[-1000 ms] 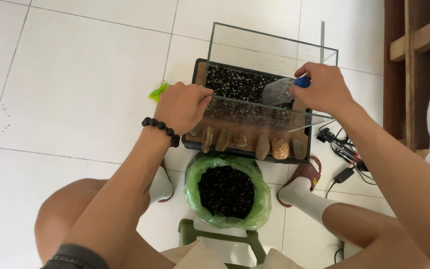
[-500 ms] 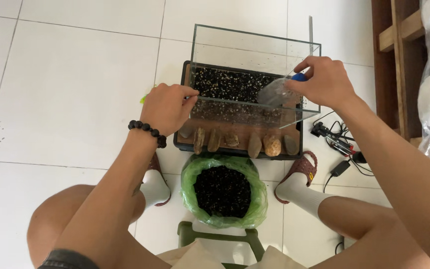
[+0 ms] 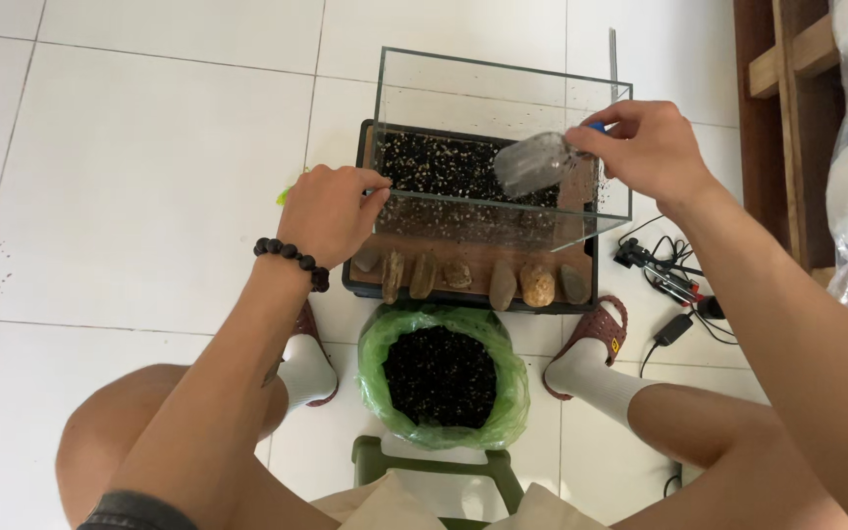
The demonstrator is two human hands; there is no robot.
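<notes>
Head: right hand [image 3: 655, 147] grip closed on scoop [image 3: 534, 162]

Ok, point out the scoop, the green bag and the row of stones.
scoop [image 3: 534, 162], head view, clear body.
green bag [image 3: 373, 365], head view, left rim.
row of stones [image 3: 503, 285], head view, a middle stone.

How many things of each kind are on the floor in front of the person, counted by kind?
Glass tank: 1
Black tray: 1
Stones in the tray: 6
Green bag of dark soil: 1
Clear scoop in the right hand: 1
Slippers: 2
Total: 12
The left hand touches the tank's edge.
</notes>
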